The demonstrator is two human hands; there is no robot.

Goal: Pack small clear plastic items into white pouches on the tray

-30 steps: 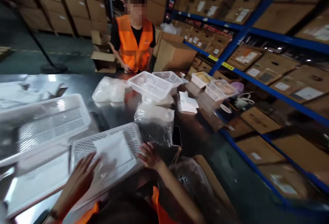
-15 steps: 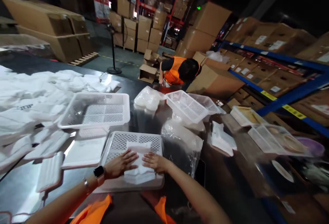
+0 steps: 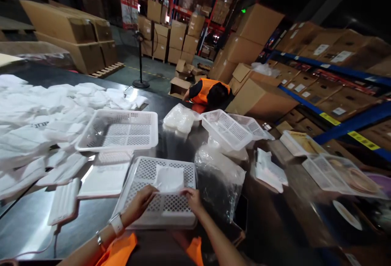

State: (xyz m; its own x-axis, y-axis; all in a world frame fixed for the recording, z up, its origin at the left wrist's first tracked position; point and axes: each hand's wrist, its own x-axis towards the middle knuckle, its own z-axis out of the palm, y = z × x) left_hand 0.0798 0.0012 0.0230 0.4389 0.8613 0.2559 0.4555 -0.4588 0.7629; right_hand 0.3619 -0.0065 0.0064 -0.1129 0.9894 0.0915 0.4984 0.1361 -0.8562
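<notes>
A folded white cloth [image 3: 170, 179] lies on the perforated bottom of an upturned white plastic basket [image 3: 179, 204], directly before me. My left hand [image 3: 147, 196] pinches the cloth's near left corner, and my right hand [image 3: 192, 199] pinches its near right corner. Both sets of fingers are closed on the edge. Whether the cloth is a garment or a bag I cannot tell. Left of the basket lie a flat white stack [image 3: 104, 179] and a ribbed white device [image 3: 63, 201] with a cable.
A heap of white cloth pieces [image 3: 39, 119] covers the table's left. An open white basket [image 3: 152, 131] stands behind the work, and clear plastic bags [image 3: 218, 172] lie to the right. Another tilted basket [image 3: 226, 129] is farther back. Beyond the table, a person in an orange vest [image 3: 206, 91] bends down.
Both hands have gone from lying flat on the white cloth to pinching its near corners. The cloth now covers less of the basket's near side. The person behind bends lower.
</notes>
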